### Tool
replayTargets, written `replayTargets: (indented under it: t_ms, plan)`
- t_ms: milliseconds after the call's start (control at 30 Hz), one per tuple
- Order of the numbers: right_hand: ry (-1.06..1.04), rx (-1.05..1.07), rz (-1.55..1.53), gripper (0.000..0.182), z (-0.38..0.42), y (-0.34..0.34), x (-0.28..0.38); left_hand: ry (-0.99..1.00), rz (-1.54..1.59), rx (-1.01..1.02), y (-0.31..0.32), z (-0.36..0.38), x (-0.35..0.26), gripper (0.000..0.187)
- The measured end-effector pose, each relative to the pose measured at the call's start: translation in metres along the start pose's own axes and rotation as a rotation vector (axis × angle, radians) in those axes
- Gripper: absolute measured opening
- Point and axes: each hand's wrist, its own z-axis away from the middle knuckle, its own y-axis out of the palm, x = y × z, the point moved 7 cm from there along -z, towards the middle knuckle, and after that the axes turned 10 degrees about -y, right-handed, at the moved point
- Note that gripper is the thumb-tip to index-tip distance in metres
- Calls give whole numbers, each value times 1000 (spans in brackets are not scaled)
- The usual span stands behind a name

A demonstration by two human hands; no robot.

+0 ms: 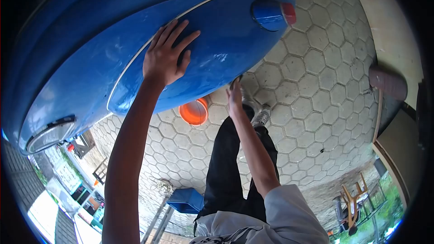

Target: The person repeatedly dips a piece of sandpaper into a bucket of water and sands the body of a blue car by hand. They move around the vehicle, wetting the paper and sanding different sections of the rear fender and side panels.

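My left hand lies flat on the glossy blue car body, fingers spread, just below a pale trim line that curves along the panel. Low down at the car's bottom edge is my right hand, its fingers bent around or against a small dark thing. What that thing is I cannot make out, as the fingers and the car's edge partly cover it. A light housing with a red end sits at the car's corner. My shoes stand on the paving close to the right hand.
An orange bucket stands on the hexagonal paving beside the car. A blue container is behind my legs. A wooden chair stands at the lower right, and a pale wall or panel borders the right side.
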Motion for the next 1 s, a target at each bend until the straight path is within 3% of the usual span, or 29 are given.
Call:
replayTargets:
  t_ms: [33,67,133,200,333,433,500,567,600,667,700,767,800,833,867,900,967,1000]
  plan:
    - [13,13,17,70,3,-3,5,7,42,-28,-4,-7,-9,49]
    - [93,173,313,70,34,1,-6,17,86,-56,-6,-13,-18,47]
    - [311,286,397,71,103,42,-85,20,74,-65,-7,12,11,47]
    - [534,250,199,68,136,29,-147,65,80,-154,-7,15,8,45]
    - [571,113,558,58,166,-21,-196,29,141,-75,-2,15,8,45]
    - [479,103,780,47,169,-61,-227,11,213,-153,-1,21,13,44]
    - [348,53,922,37,168,-75,-230,-63,278,36,-3,25,18,43]
    - [185,76,1101,33,154,-93,-237,-174,418,-53,-6,58,15,46]
    - [8,70,1219,32,142,-96,-237,-230,601,-160,-3,90,10,41]
    - [-173,146,1437,44,129,-89,-237,-349,893,-436,20,196,7,37]
    - [-190,204,1528,60,127,-61,-233,-380,994,-614,34,259,5,35]
    - [-489,384,1648,50,112,-10,-268,-671,1137,-601,109,402,11,40]
    - [-594,463,1656,42,96,2,-295,-907,1221,-370,162,484,15,42]
    - [-574,523,1587,30,73,2,-330,-1149,1213,-171,227,575,15,40]
    - [-487,613,1747,30,53,-6,-367,-1399,1167,21,277,668,15,35]
    - [-400,702,1908,31,29,-18,-401,-1480,1084,249,340,779,-3,26]
    - [-335,849,2078,32,-14,-37,-469,-1574,833,539,392,991,-33,30]
    - [-315,829,2185,31,-32,-43,-490,-1753,691,852,408,1102,-60,28]
